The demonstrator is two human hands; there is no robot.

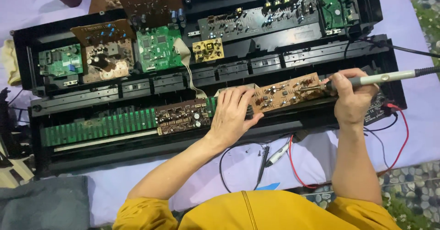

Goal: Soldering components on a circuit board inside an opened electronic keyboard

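Right hand: the right hand is closed in a pen grip around the grey-handled soldering iron with a black grip collar; its cable runs off toward 3 o'clock.
Iron tip: it points toward 9 o'clock and meets the right end of the tan rectangular circuit board studded with small components; the exact joint is too small to tell.
Left hand: the left hand lies flat, fingers spread and closed on nothing, pressing the board's left end at its 8 o'clock corner.
Board position: tilted, it rests on the front rail of the long black opened electronics chassis, just right of the brown board on the green key-contact strip.
Doing it well: in my judgement, keep the left palm steady so the board cannot rock, hold the tip on one joint only briefly, and keep the fingertips well apart from the hot end.
Watch for: the red and black probe leads at 6 o'clock and the white ribbon cable at 11 o'clock could be scorched or snagged.
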